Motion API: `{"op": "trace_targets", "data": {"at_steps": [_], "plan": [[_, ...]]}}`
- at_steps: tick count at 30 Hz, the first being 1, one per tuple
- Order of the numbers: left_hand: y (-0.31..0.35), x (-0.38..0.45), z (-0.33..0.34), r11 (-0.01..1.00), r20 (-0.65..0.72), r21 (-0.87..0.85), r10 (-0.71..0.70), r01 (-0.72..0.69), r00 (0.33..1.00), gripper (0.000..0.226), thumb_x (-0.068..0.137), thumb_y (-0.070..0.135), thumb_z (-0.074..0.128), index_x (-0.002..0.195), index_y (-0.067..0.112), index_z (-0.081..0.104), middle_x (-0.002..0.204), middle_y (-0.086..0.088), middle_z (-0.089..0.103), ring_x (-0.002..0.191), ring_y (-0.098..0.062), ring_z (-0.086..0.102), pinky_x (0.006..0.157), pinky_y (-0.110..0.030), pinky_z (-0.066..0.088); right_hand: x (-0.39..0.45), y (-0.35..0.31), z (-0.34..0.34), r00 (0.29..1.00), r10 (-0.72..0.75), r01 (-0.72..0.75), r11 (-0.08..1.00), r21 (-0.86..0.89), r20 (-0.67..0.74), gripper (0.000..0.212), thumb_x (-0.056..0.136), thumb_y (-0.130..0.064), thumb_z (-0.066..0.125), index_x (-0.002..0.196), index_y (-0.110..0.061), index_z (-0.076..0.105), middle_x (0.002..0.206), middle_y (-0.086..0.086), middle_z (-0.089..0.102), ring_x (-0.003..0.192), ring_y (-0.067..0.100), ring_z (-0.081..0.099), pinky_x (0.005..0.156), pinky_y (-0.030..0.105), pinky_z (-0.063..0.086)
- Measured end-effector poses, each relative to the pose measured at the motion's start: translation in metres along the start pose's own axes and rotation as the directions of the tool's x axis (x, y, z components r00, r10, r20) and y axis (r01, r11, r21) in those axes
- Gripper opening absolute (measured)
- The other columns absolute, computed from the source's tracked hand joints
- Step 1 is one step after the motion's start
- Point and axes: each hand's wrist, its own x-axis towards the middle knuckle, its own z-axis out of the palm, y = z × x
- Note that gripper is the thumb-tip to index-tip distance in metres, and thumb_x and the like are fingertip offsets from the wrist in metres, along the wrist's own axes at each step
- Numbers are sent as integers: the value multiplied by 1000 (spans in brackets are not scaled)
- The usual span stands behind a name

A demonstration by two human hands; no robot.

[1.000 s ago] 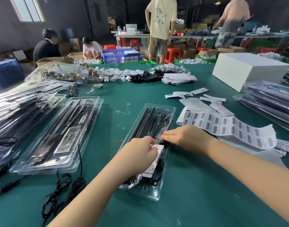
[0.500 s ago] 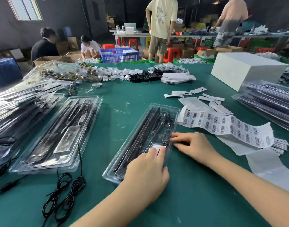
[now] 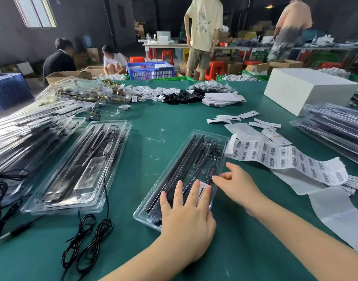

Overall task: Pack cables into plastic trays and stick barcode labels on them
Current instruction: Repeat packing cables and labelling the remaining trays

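A worker's left hand (image 3: 187, 218) presses flat, fingers straight, on a packed, labelled tray (image 3: 184, 175) mid-worktop, right hand (image 3: 238, 185) relaxed beside it (loose cables (image 3: 86, 238) and barcode sheet (image 3: 285, 159) await).

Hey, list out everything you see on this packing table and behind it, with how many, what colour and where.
Packed tray: one, clear, centre, under both hands.
White label: one, on that tray.
Barcode sheet: one, white, right of the tray.
Second tray: one, clear, left of centre.
Loose cables: two coils, black, near left.
Tray stacks: several, left and right edges.
White box: one, far right.
Table: one, green.
Blue crate: one, behind the table.
People: four, background.
Left hand: flat on the tray.
Right hand: fingers at the tray's right edge.
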Motion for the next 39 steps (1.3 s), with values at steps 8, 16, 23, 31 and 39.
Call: {"op": "trace_targets", "data": {"at_steps": [8,16,23,31,39], "plan": [[9,6,0,990,7,-99,-102,102,995,60,98,47,17,152,34,-7,160,8,-15,145,-32,-20,106,-63,-15,28,-39,13,949,252,-293,926,236,189,33,99,-46,40,98,-15,50,86,4,51,68,20,49,58,28,48],[-48,37,-44,873,-91,-407,-331,268,939,63,92,60,40,147,43,13,161,4,-7,143,-34,11,109,-55,20,36,-40,26,980,-55,77,992,104,-193,21,101,-33,44,92,-14,49,74,-2,52,62,14,47,50,25,32],[-81,68,-60,-182,469,-877,-114,446,876,36,78,16,75,108,3,59,77,-12,63,57,-22,63,51,-30,54,40,-45,7,970,-158,202,947,248,-185,19,98,-33,52,88,-17,53,73,1,53,57,13,43,48,18,35],[-71,75,-27,-397,271,-909,-338,125,901,20,85,14,71,95,8,56,71,-13,71,59,-25,69,54,-36,56,7,-24,9,972,43,-128,922,365,231,40,98,-46,48,97,-11,68,96,5,73,84,18,66,77,35,53],[-67,69,-26,-385,201,-922,-382,42,902,22,86,16,70,101,10,55,83,-16,73,66,-25,70,56,-36,56,-15,-1,7,982,-113,6,821,571,153,17,95,-25,59,109,-28,67,95,2,76,66,16,70,55,27,55]]}}
